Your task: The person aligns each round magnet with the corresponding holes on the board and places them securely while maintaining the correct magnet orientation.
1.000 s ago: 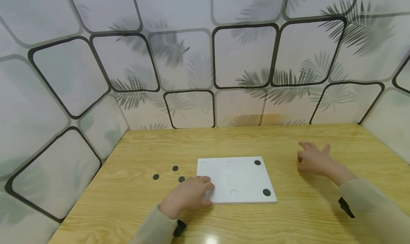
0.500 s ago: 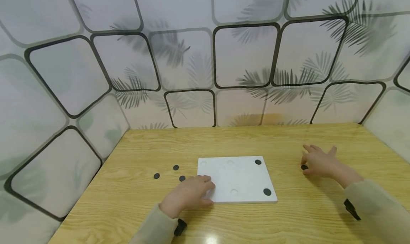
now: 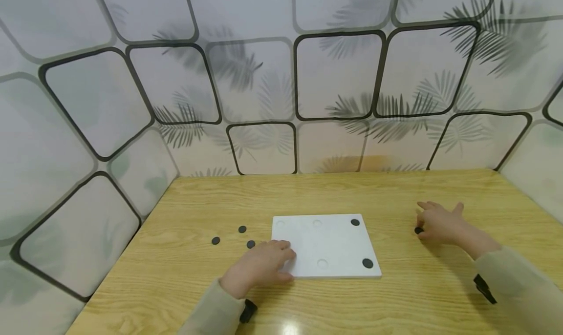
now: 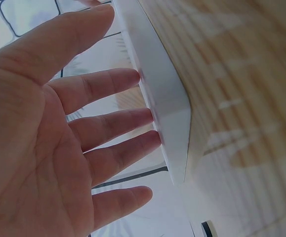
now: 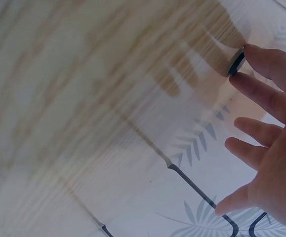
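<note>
A white board (image 3: 334, 244) lies flat on the wooden table (image 3: 396, 188). Two black discs (image 3: 355, 222) (image 3: 367, 263) sit in its right-hand recesses, and other round recesses stand empty. My left hand (image 3: 268, 261) rests on the board's near left corner. In the left wrist view its straight fingers (image 4: 118, 118) touch the board's edge (image 4: 170, 113). My right hand (image 3: 424, 225) is out to the right of the board. Its thumb and forefinger (image 5: 261, 91) pinch a black disc (image 5: 236, 63) that lies on the table (image 3: 418, 230).
Three loose black discs (image 3: 215, 240) (image 3: 242, 229) (image 3: 250, 244) lie on the table left of the board. Patterned walls (image 3: 281, 81) close in the table at the back and on both sides.
My right hand has moved a little right and down onto the loose disc on the table. The left hand and the board have stayed put.
</note>
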Available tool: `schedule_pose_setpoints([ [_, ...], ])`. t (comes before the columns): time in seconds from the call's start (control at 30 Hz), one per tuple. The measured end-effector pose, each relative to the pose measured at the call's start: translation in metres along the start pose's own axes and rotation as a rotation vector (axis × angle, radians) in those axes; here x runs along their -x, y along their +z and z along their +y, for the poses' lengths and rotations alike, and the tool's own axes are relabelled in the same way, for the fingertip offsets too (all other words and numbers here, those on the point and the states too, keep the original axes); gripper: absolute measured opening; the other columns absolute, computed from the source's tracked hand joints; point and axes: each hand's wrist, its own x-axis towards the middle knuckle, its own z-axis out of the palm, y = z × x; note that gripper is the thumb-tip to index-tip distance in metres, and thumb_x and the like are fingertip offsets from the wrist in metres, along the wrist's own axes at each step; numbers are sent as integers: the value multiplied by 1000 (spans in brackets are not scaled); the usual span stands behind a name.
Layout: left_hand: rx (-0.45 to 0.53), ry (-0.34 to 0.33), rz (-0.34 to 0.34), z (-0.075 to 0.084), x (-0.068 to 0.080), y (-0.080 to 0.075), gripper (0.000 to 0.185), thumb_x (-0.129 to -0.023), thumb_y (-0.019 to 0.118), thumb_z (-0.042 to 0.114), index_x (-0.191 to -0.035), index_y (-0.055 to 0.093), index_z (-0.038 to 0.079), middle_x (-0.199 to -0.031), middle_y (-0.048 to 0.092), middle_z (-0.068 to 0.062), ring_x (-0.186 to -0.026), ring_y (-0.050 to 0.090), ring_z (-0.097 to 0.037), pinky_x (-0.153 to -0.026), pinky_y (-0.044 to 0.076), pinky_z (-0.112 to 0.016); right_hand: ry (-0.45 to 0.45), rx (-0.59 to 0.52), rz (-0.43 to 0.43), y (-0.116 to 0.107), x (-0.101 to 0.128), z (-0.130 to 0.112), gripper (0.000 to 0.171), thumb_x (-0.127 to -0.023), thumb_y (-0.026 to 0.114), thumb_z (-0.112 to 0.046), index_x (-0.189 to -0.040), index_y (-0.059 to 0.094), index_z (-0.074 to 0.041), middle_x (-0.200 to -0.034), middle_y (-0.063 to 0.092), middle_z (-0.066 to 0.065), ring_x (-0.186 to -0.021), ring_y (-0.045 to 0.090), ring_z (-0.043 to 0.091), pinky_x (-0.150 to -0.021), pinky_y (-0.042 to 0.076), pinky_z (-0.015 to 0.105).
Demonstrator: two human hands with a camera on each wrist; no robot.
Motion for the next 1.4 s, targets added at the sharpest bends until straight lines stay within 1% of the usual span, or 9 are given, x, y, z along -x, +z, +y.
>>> schedule_pose_setpoints([
  [0.17, -1, -3, -4, 0, 0, 0, 42, -79, 64, 38, -114, 59, 14, -123, 50, -4, -111, 47, -19, -93, 39, -32, 2, 0, 7, 1, -2, 0, 10, -69, 71, -17, -70, 62, -19, -123, 37, 34, -110, 30, 53, -67, -2, 81],
  [0.37, -3, -6, -5, 0, -1, 0, 43, -79, 64, 38, -114, 59, 14, -123, 50, -4, -111, 47, -19, -93, 39, -31, 11, -11, 9, 2, -4, -1, 11, -70, 70, -15, -67, 60, -18, -123, 37, 34, -110, 30, 54, -68, -4, 81],
  [0.53, -7, -7, -6, 0, -1, 0, 42, -79, 64, 38, -114, 59, 15, -123, 50, -4, -112, 47, -19, -93, 38, -31, 14, 9, 8, 5, -5, 0, 15, -69, 70, -15, -65, 56, -17, -125, 35, 33, -111, 28, 53, -69, -3, 81],
  [0.7, -8, 0, -7, 0, -1, 0, 42, -79, 63, 38, -114, 59, 15, -123, 50, -4, -112, 46, -19, -94, 38, -31, -6, 40, 35, 8, -6, -1, 20, -66, 73, -16, -64, 53, -18, -126, 34, 33, -112, 27, 51, -70, 0, 81],
  [0.8, -7, 0, -7, 0, 0, 0, 42, -79, 64, 38, -114, 59, 15, -123, 50, -4, -112, 46, -19, -94, 38, -32, -29, 61, 62, 8, -6, -2, 21, -66, 72, -16, -63, 52, -19, -127, 33, 32, -113, 27, 50, -73, 3, 80],
  [0.9, -7, -5, -7, 0, 0, -1, 42, -79, 64, 38, -114, 59, 15, -123, 50, -4, -112, 46, -19, -94, 38, -32, -64, 85, 97, 7, -7, -4, 21, -67, 71, -16, -63, 50, -20, -127, 33, 33, -113, 28, 50, -77, 9, 78],
  [1.1, -4, -14, -12, 1, 0, -1, 43, -79, 63, 39, -115, 58, 16, -124, 49, -4, -113, 46, -19, -94, 38, -33, -131, 66, 141, 4, -11, -13, 22, -65, 73, -14, -63, 51, -18, -129, 30, 34, -114, 26, 52, -82, 17, 74],
  [1.27, -17, 0, -4, 0, 0, 0, 42, -79, 63, 39, -114, 59, 15, -123, 50, -4, -112, 47, -19, -93, 38, -32, -196, 109, 168, 1, -14, -25, 23, -64, 72, -14, -62, 49, -17, -127, 33, 34, -112, 32, 51, -84, 26, 68],
  [1.4, -27, 12, 5, 0, 0, 0, 42, -80, 63, 39, -113, 59, 15, -122, 51, -4, -111, 47, -19, -92, 39, -32, -236, 138, 183, -1, -19, -36, 23, -65, 71, -14, -62, 49, -17, -126, 35, 33, -111, 35, 49, -84, 29, 66],
])
